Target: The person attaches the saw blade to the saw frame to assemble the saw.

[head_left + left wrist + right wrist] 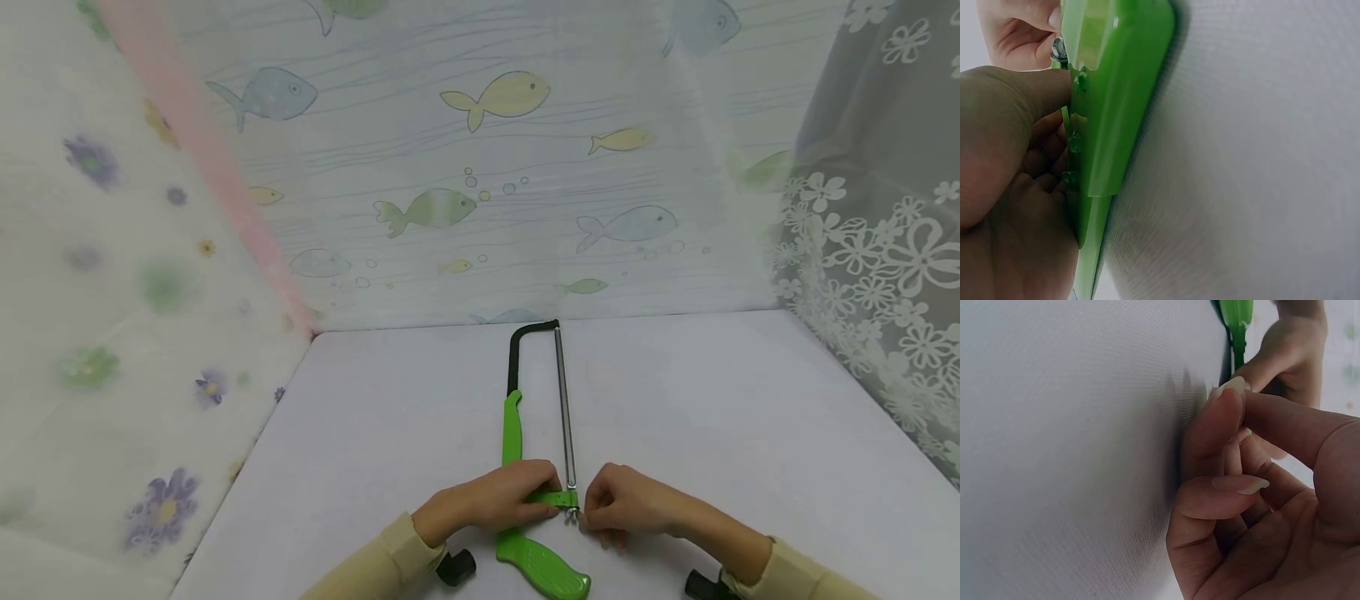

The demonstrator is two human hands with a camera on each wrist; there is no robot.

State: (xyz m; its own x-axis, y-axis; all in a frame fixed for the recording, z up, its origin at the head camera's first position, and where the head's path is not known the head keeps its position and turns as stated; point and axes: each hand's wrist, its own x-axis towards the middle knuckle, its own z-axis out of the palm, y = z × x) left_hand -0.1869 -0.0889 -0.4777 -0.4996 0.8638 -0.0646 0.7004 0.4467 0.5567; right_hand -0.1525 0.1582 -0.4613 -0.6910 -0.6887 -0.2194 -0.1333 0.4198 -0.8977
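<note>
A hacksaw lies on the white table, with a black front frame (514, 358), a green handle (543, 567) and a metal blade (565, 408) along its right side. My left hand (513, 496) grips the green crossbar (558, 499) near the handle; in the left wrist view, its thumb (1047, 90) presses the green plastic. A small metal wing nut (572, 516) sits at the blade's near end. At that nut, my right hand (626, 504) has its thumb and forefinger pinched together, with the other fingers curled. In the right wrist view these fingertips (1229, 394) hide the nut.
White table surface (712, 417) spreads around the saw. A fish-print curtain (525, 183) hangs along the back edge, a flowered sheet (150, 375) on the left and a lace-patterned grey curtain (892, 250) on the right.
</note>
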